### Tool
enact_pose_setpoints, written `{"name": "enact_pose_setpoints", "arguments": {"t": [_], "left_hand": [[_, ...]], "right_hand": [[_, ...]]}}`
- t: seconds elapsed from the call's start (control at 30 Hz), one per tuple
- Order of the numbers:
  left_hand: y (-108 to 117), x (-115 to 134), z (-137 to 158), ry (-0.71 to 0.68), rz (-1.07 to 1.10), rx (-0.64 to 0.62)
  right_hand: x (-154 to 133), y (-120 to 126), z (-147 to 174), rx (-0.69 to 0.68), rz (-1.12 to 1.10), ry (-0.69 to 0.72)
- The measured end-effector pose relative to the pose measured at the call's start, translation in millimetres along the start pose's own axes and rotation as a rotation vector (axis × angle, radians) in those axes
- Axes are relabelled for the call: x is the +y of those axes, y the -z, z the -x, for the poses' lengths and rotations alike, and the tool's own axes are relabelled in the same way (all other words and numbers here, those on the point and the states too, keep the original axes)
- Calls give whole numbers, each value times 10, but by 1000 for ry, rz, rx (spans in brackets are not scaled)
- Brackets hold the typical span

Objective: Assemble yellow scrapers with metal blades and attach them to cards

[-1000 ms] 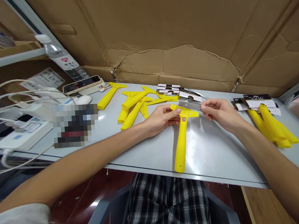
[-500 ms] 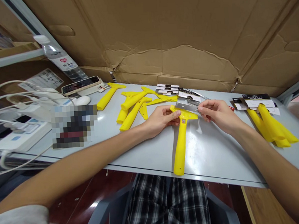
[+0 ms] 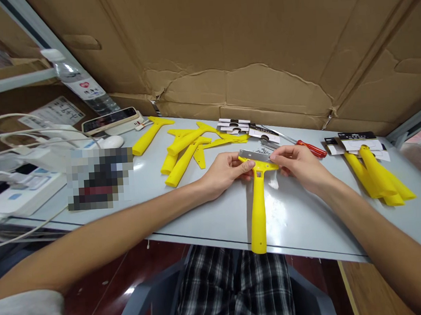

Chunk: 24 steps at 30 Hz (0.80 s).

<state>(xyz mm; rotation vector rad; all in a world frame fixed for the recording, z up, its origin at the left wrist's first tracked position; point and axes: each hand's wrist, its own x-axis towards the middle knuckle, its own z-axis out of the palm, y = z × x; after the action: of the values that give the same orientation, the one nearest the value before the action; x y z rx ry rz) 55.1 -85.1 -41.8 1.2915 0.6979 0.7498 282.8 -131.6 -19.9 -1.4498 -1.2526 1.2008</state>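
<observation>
A yellow scraper handle (image 3: 258,207) points toward me, its wide head away from me. My left hand (image 3: 229,171) pinches the left side of that head, thumb on top. A flat metal blade (image 3: 250,155) lies along the head's far edge. Its right end is between the thumb and fingers of my right hand (image 3: 298,164). Several more yellow handles and flat yellow pieces (image 3: 185,154) lie in a loose pile to the left. Beyond my hands are a stack of folded cards (image 3: 234,125) and other metal blades (image 3: 269,145), partly hidden.
A red-handled screwdriver (image 3: 311,149) lies behind my right hand. Carded yellow scrapers (image 3: 378,171) are at the right. On the left are a phone (image 3: 110,120), a power strip (image 3: 30,194) with cables and a leaning water bottle (image 3: 85,84). Cardboard (image 3: 260,40) walls the back.
The blade has moved left and down onto the scraper head, my right hand with it. The handle has swung slightly, its lower end now further right. The screwdriver's red handle has come into sight.
</observation>
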Motion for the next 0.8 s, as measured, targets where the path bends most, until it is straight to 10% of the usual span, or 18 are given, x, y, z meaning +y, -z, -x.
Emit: {"name": "enact_pose_setpoints", "arguments": {"t": [0.8], "left_hand": [[-56, 26, 1, 47, 30, 90]], "right_hand": [[-47, -83, 74, -83, 74, 51]]}}
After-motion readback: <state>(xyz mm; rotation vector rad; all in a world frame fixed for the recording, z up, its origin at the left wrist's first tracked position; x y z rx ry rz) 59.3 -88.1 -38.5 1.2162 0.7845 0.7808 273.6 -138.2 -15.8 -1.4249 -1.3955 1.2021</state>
